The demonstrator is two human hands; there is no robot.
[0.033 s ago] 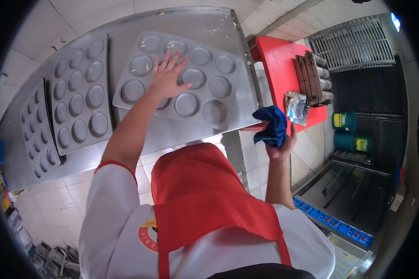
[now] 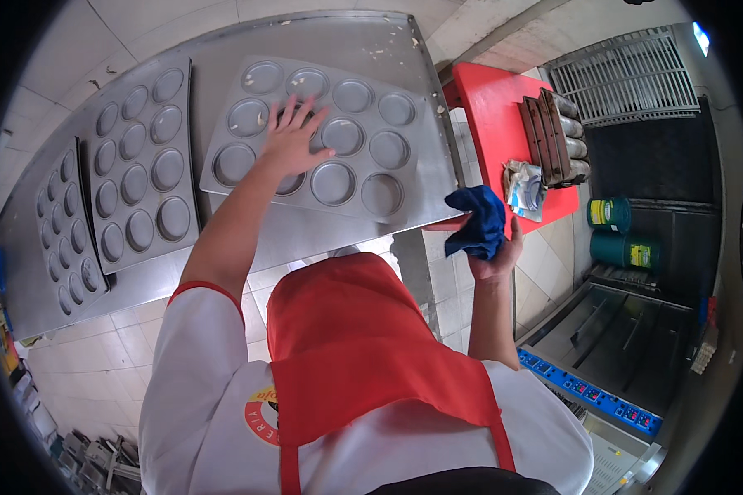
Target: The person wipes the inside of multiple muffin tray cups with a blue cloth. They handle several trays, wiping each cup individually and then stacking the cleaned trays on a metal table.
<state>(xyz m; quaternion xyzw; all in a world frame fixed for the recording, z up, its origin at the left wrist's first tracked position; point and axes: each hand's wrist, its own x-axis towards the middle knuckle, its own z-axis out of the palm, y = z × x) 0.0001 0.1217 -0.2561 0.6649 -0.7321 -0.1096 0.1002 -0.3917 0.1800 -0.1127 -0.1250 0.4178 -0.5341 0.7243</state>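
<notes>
Stretching over the near edge of the steel table (image 2: 330,235), the left arm (image 2: 231,223) brings the left hand (image 2: 293,147), palm down and fingers fanned, over the round-cupped pan (image 2: 370,122) toward the surface's right edge; whether it touches cannot be told. Well apart, the right hand (image 2: 497,260), palm upward, grips a blue cloth (image 2: 482,223) just off the near right corner.

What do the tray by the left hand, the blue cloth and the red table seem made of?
Tray: metal, likely aluminium or steel, grey with a soft sheen.
Blue cloth: matte fabric, shown by its soft folds; fibre unclear.
Red table: probably plastic, smooth and evenly coloured; painted metal is possible.
</notes>
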